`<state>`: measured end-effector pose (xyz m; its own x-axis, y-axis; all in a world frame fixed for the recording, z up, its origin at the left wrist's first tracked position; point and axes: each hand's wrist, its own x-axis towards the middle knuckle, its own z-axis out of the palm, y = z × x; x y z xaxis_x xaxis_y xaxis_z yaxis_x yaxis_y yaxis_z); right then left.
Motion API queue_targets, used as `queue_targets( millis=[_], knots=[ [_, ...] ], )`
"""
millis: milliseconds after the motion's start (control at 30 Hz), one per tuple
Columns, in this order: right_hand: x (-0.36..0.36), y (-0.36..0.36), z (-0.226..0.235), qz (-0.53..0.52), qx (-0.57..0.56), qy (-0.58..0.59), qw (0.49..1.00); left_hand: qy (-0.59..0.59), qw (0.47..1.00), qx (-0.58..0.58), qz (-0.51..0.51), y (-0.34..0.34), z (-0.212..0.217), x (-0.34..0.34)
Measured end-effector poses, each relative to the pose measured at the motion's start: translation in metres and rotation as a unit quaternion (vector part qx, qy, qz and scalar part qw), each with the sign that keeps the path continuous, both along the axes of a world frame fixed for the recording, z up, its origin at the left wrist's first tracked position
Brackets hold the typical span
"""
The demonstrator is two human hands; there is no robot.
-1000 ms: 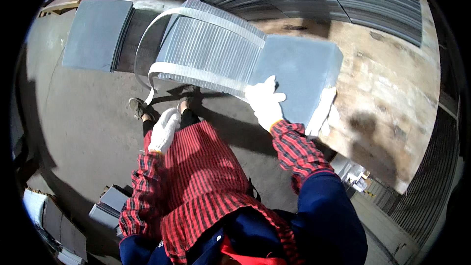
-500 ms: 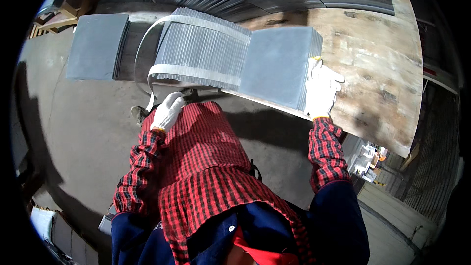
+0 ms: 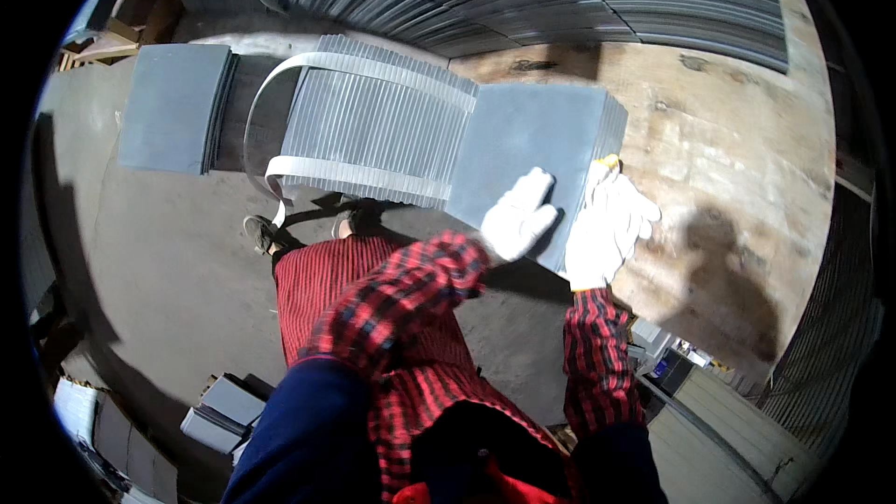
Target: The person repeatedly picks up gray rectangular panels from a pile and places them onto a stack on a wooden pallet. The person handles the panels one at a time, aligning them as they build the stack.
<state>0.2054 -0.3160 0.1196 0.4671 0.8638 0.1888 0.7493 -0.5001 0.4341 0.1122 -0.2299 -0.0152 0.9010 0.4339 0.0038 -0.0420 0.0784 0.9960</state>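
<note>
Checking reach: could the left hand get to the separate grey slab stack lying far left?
Probably not from here: the left hand rests on the near grey slab, and the strapped bundle lies between.

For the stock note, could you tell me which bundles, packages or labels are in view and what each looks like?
Strapped bundle: grey ribbed tiles on edge, centre, two white bands.
Flat tile stack: grey, square, right of the bundle, under left hand and right hand.
Second stack: grey, far left.
Small grey boxes: lower left.
No labels legible.
</note>
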Motion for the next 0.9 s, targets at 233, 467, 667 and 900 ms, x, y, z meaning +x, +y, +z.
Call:
queue_targets(
  millis=[233,467,667,900],
  knots=[
    [0.003,0.006,-0.006,0.014,-0.025,0.003,1.000,0.028,0.986,0.102,0.129,0.034,-0.037,0.095],
    [0.002,0.011,-0.012,0.016,-0.035,-0.016,0.999,0.184,0.938,0.046,0.291,0.023,-0.120,0.089],
    [0.002,0.010,-0.004,0.033,-0.018,-0.007,0.999,0.404,0.895,-0.187,0.033,-0.056,-0.104,-0.034],
    [0.003,0.003,-0.007,0.046,0.017,0.026,0.998,0.115,0.981,0.056,0.143,-0.008,0.043,-0.020]
  ],
)
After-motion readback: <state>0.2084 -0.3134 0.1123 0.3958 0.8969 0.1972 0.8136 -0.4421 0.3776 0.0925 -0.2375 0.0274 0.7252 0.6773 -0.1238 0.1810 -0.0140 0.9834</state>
